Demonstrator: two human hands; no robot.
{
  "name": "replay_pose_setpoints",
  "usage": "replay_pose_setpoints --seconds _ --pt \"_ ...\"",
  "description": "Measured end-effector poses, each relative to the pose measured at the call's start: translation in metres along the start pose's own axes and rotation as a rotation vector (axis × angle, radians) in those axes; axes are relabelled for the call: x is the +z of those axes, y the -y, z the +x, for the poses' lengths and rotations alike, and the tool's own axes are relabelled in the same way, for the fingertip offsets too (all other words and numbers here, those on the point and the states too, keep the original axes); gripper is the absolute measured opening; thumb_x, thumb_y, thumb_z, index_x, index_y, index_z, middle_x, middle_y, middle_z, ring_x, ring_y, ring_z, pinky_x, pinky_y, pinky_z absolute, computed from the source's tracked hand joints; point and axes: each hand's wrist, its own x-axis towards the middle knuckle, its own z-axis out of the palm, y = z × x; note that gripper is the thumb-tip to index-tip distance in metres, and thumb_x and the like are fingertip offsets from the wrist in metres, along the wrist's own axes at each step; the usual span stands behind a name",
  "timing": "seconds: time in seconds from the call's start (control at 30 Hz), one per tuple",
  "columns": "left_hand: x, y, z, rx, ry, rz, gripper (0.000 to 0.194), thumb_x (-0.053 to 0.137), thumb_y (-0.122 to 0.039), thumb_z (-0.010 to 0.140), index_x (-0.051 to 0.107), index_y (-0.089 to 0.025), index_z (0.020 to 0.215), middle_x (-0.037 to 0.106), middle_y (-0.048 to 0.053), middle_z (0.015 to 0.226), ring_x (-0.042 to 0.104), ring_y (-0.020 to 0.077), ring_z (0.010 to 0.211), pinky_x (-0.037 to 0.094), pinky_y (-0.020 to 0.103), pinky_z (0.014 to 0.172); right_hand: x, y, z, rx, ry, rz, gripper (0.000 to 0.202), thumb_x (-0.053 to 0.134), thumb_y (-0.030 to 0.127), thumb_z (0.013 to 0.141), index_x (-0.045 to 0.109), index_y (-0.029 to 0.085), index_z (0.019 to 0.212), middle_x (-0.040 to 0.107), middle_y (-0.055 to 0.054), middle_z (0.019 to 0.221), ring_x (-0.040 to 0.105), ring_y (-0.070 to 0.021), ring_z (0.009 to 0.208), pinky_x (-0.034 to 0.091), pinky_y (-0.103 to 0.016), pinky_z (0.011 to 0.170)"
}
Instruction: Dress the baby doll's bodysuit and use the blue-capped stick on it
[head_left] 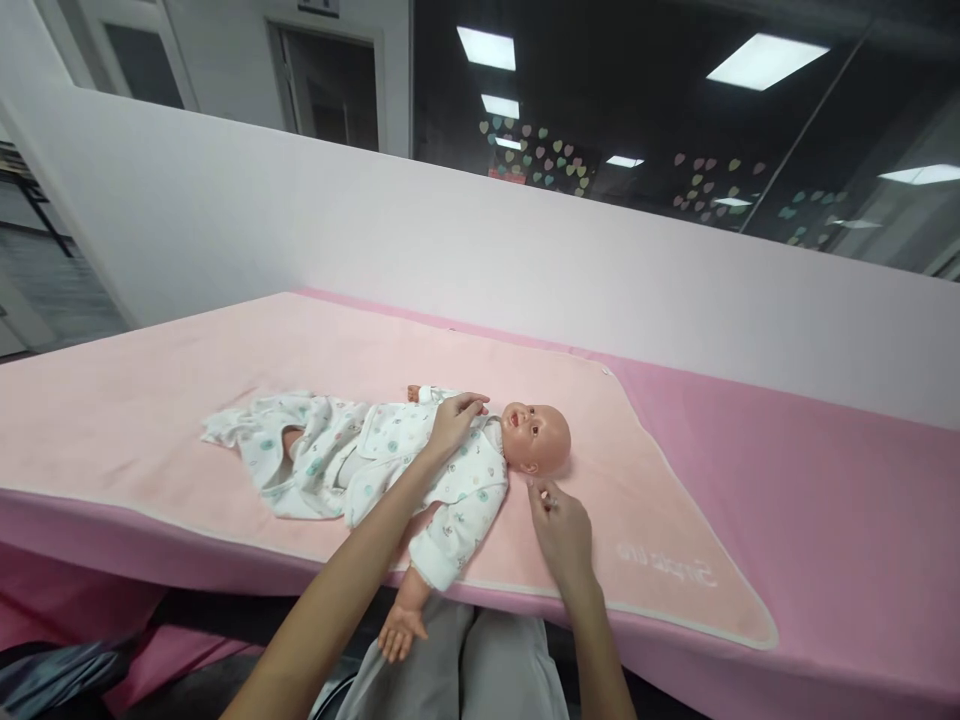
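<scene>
Doll point(420, 460) at frame centre.
Our left hand point(452, 422) grips its garment; right hand point(562, 530) fingertips pinched, apparently on the blanket point(660, 520).

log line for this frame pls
left hand: on doll chest | right hand: by doll head, pinching | doll: on back, pink blanket

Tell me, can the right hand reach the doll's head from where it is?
Probably yes. The right hand rests on the pink blanket just beside the doll's head, and nothing lies between them. The left hand is on the doll's chest, out of the way.
</scene>
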Motion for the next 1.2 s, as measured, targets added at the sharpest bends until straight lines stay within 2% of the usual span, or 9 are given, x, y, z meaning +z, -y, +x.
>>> replay_pose_setpoints --seconds 0.1,0.23,0.37,0.6,0.83,0.93,1.0,1.1,1.2 --pt "-0.001 -0.001 0.0 0.003 0.009 0.007 0.03 0.046 -0.028 0.076 0.068 -0.012 0.091 0.067 0.005 0.075 0.062 0.0173 0.077 0.044 0.026 0.075 -0.009 -0.004 0.003 -0.023 0.081 0.097 0.047 0.035 0.048 0.087 0.059 0.016 0.062 0.057 -0.003 0.057 0.048 -0.0113 0.052 0.027 -0.02 0.049" --pt "-0.002 -0.003 -0.001 0.001 0.012 0.02 0.03 0.047 -0.028 0.076 0.068 -0.013 0.09 0.067 0.005 0.075 0.061 0.0177 0.076 0.044 0.026 0.075 -0.065 0.003 0.027 -0.163 0.201 0.589 0.05 0.038 0.052 0.084 0.066 0.012 0.077 0.059 -0.005 0.062 0.051 -0.0102 0.051 0.037 -0.02 0.046" --pt "-0.002 -0.003 -0.003 0.0 0.003 -0.007 0.03 0.046 -0.028 0.076 0.068 -0.012 0.091 0.067 0.005 0.075 0.061 0.0176 0.076 0.043 0.026 0.074 -0.102 0.035 0.063 -0.367 -0.2 0.662 0.081 -0.005 0.05 0.089 0.059 0.016 0.052 0.034 0.001 0.035 0.028 -0.0074 0.033 0.023 -0.018 0.03" --pt "-0.002 0.0 -0.004 0.015 -0.028 -0.062 0.03 0.046 -0.027 0.076 0.067 -0.012 0.091 0.066 0.005 0.074 0.06 0.0162 0.074 0.044 0.024 0.071 -0.085 0.076 0.075 -0.56 -0.064 0.329 0.048 0.044 0.043 0.088 0.048 0.011 0.052 0.04 0.008 0.041 0.037 -0.0003 0.037 0.037 -0.013 0.043" --pt "0.0 -0.001 -0.002 0.039 -0.005 -0.076 0.028 0.047 -0.026 0.077 0.067 -0.011 0.09 0.065 0.005 0.072 0.059 0.0158 0.074 0.044 0.023 0.069 -0.066 0.076 0.061 -0.587 -0.069 0.246 0.054 0.035 0.044 0.088 0.056 0.014 0.05 0.049 0.001 0.045 0.04 -0.0032 0.042 0.034 -0.014 0.042" --pt "0.0 -0.011 -0.007 0.041 -0.041 -0.077 0.026 0.046 -0.024 0.077 0.067 -0.011 0.089 0.064 0.005 0.072 0.059 0.0154 0.073 0.043 0.023 0.068 -0.055 0.076 0.055 -0.45 -0.291 0.325 0.052 0.025 0.035 0.093 0.066 0.011 0.074 0.06 -0.005 0.061 0.052 -0.007 0.056 0.04 -0.017 0.053" --pt "-0.005 -0.024 -0.022 0.071 -0.114 -0.075 0.025 0.046 -0.024 0.079 0.067 -0.013 0.089 0.064 0.005 0.073 0.059 0.0155 0.074 0.043 0.023 0.07 -0.045 0.07 0.046 -0.352 -0.466 0.32 0.051 0.025 0.036 0.093 0.067 0.01 0.079 0.061 -0.007 0.066 0.054 -0.0091 0.06 0.041 -0.02 0.059" --pt "-0.023 -0.045 -0.074 0.125 -0.334 -0.067 0.024 0.046 -0.028 0.084 0.065 -0.015 0.091 0.064 0.004 0.078 0.059 0.0163 0.08 0.044 0.025 0.075 -0.03 0.053 0.027 -0.446 -0.294 0.124 0.043 0.044 0.042 0.084 0.064 0.014 0.059 0.057 -0.006 0.055 0.048 -0.0093 0.052 0.038 -0.023 0.059" --pt "-0.038 -0.058 -0.156 0.149 -0.591 0.059 0.019 0.048 -0.028 0.085 0.064 -0.019 0.085 0.062 0.003 0.074 0.057 0.0165 0.072 0.044 0.027 0.071 -0.02 0.03 0.007 -0.308 -0.337 0.143 0.044 0.036 0.038 0.088 0.068 0.013 0.07 0.061 -0.007 0.061 0.05 -0.0109 0.053 0.038 -0.023 0.059"
